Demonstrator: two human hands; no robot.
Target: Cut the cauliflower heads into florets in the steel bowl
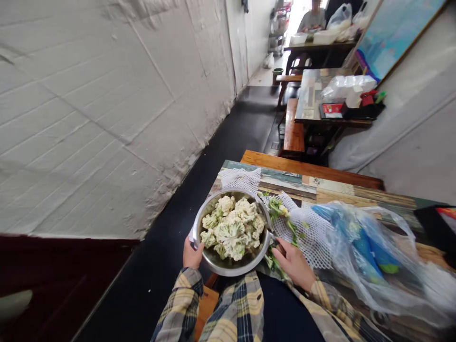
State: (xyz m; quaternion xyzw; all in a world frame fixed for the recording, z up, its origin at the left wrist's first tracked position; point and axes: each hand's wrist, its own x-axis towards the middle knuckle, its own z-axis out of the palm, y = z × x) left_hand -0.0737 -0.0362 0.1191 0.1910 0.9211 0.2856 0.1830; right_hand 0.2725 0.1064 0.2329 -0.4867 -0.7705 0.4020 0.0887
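Note:
A round steel bowl (233, 271) full of cut cauliflower florets (231, 232) is at the near left edge of the table. My left hand (193, 254) is closed on the bowl's left rim, thumb on top. At the bowl's right side, my right hand (294, 263) is wrapped round the brown handle of what looks like a knife (280, 246). Its metal part lies against the right rim, and the full blade is not visible. Green leaves and stem trimmings (280, 209) lie on white foam netting (309, 232) just right of the bowl.
A clear plastic bag (377, 256) with blue wrapping covers the table's right part. Past the patchwork-topped table (333, 194) is a wooden bench (302, 166). A dark aisle runs along the white wall (117, 118). Farther back are more tables and a seated person (312, 21).

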